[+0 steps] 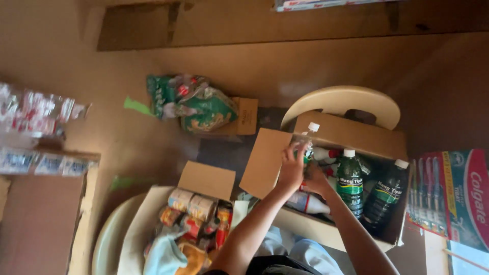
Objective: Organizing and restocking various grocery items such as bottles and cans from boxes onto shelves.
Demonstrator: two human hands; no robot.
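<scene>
My left hand [291,170] and my right hand [317,179] meet over an open cardboard box [351,135] that rests on a cream plastic chair [341,99]. Both hands close around a clear bottle with a white cap [308,136], held upright at the box's left end. My left hand grips its body and my right hand sits lower, by its base. Inside the box stand two dark green bottles with white caps [350,184] [386,196]. White bottles with red caps [326,153] [308,203] lie beside them.
A second open box with cans and packets [196,206] sits on another cream chair [109,234] at lower left. Green snack bags [198,104] lie on the brown floor. A toothbrush pack [448,193] is at the right, and hanging sachets [30,109] at the left.
</scene>
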